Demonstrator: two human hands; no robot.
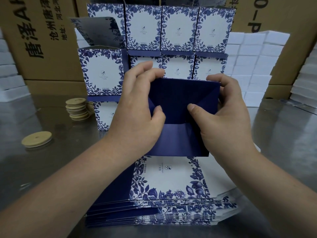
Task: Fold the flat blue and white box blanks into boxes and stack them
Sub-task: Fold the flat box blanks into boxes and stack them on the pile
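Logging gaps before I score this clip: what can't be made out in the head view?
All head view.
1. The held box: printed sides face away.
2. The stacked boxes: lower rows behind left hand, right hand.
3. Label print: too small.
4. The flat blanks: count unclear, edges blurred.

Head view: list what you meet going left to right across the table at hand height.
In order: lone wooden disc → disc stack → left hand → dark blue box → right hand → white boxes.
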